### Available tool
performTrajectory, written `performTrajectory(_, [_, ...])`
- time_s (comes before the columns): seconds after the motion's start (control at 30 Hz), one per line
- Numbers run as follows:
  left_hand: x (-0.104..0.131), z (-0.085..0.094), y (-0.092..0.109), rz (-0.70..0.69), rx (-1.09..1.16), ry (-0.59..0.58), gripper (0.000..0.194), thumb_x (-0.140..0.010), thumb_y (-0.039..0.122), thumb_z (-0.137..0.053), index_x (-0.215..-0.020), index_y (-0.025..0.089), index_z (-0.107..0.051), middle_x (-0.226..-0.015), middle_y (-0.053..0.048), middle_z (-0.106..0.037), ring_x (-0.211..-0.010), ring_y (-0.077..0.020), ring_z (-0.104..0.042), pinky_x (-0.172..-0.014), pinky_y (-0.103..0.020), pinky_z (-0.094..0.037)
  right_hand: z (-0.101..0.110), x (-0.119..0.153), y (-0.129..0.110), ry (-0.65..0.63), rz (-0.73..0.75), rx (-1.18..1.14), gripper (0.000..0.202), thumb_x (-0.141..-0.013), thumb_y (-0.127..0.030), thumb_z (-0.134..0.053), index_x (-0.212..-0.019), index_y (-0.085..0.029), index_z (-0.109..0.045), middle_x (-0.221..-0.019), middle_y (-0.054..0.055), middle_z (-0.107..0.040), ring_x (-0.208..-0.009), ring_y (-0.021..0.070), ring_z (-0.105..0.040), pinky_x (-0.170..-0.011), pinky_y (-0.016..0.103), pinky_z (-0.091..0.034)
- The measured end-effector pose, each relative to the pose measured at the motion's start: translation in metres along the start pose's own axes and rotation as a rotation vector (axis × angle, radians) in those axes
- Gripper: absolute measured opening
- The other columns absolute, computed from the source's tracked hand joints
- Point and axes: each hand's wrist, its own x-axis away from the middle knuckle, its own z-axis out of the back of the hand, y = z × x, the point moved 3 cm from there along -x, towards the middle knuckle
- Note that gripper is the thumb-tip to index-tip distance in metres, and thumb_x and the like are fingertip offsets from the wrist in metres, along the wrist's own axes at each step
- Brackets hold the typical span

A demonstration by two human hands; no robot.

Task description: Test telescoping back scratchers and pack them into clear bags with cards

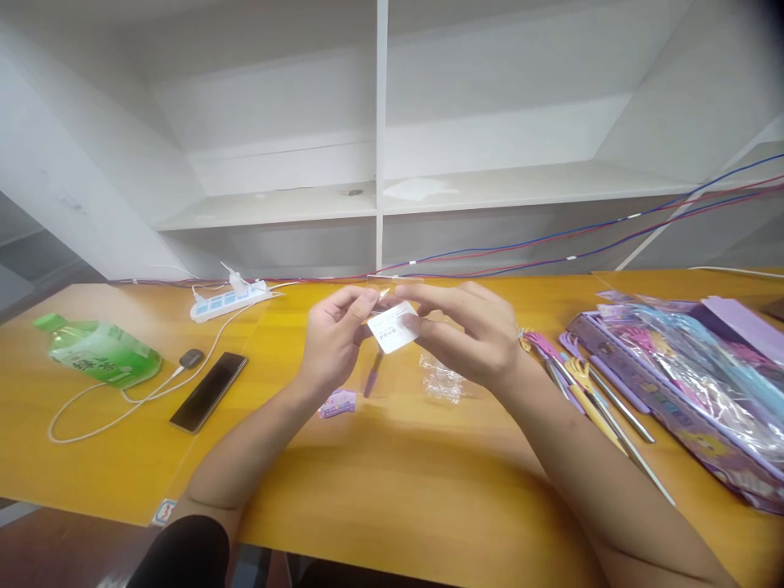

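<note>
Both my hands are raised over the middle of the table and brought close together. Between the thumb and fingers of my right hand is a small white card with dark print, tilted toward me. My left hand is closed in a pinch at the card's left edge; what it grips is mostly hidden, with only a small pale tip showing near the fingertips. A slim purple stick shows below the card; I cannot tell whether it is held. Crumpled clear plastic and a small purple printed packet lie beneath.
On the left are a green bottle lying on its side, a black phone, a white cable and a power strip. To the right, hand-ended sticks lie beside a purple box of wrapped items. White shelving stands behind.
</note>
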Motion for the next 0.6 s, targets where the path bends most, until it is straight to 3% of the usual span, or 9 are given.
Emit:
performTrajectory(0.1, [-0.001, -0.001, 0.000, 0.013, 0.007, -0.023, 0.030, -0.093, 0.048, -0.087, -0.092, 0.018, -0.082, -0.089, -0.005, -0.079, -0.073, -0.0149, -0.073, -0.064, -0.026, -0.064, 0.000, 0.001, -0.001, -0.024, -0.091, -0.061, 0.027, -0.104, -0.011, -0.068, -0.128, -0.023, -0.071, -0.119, 0.005, -0.083, -0.081, 0.0106, -0.073, -0.073, 0.028, -0.053])
performTrajectory(0.23, [-0.001, -0.003, 0.002, 0.002, -0.005, -0.045, 0.033, -0.092, 0.050, -0.088, -0.090, 0.018, -0.080, -0.086, -0.004, -0.076, -0.067, -0.0140, -0.070, -0.058, -0.027, -0.063, 0.001, 0.005, -0.001, -0.027, -0.059, -0.073, 0.028, -0.101, -0.009, -0.071, -0.125, -0.022, -0.073, -0.124, 0.009, -0.082, -0.098, 0.0180, -0.078, -0.081, 0.032, -0.058])
performTrajectory(0.4, [-0.002, -0.003, 0.000, -0.007, -0.034, -0.065, 0.035, -0.093, 0.052, -0.086, -0.093, 0.018, -0.079, -0.084, -0.003, -0.073, -0.067, -0.0145, -0.070, -0.061, -0.029, -0.065, 0.003, 0.008, 0.003, -0.033, -0.063, -0.045, 0.022, -0.102, -0.009, -0.070, -0.119, -0.021, -0.070, -0.120, 0.008, -0.082, -0.094, 0.0175, -0.076, -0.080, 0.032, -0.059])
performTrajectory(0.6, [-0.003, 0.001, -0.006, -0.010, -0.085, -0.084, 0.035, -0.095, 0.051, -0.084, -0.106, 0.019, -0.077, -0.097, -0.006, -0.079, -0.088, -0.0185, -0.077, -0.078, -0.030, -0.067, 0.000, 0.011, 0.010, -0.064, -0.050, -0.011, 0.017, -0.101, -0.010, -0.072, -0.109, -0.022, -0.062, -0.121, 0.008, -0.081, -0.092, 0.0152, -0.074, -0.079, 0.029, -0.058])
